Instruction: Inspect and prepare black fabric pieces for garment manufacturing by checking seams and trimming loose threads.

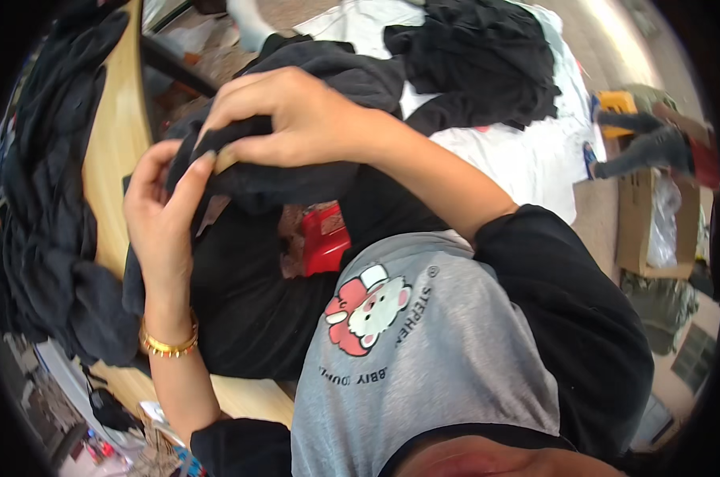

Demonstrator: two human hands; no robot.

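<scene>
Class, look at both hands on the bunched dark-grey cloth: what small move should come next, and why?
Probably ease the bare left hand slightly away from the bare right hand: both pinch the soft dark-grey cloth, their thumbs nearly meeting over a bunched part, so parting them should spread it.

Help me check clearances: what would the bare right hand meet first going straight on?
The bunched charcoal cloth that the right hand pinches; the bare left hand seems next, though depth is unclear.

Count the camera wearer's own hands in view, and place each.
2: the left hand, left of centre, gripping dark cloth; the right hand, higher and further right, gripping the same cloth.
</scene>
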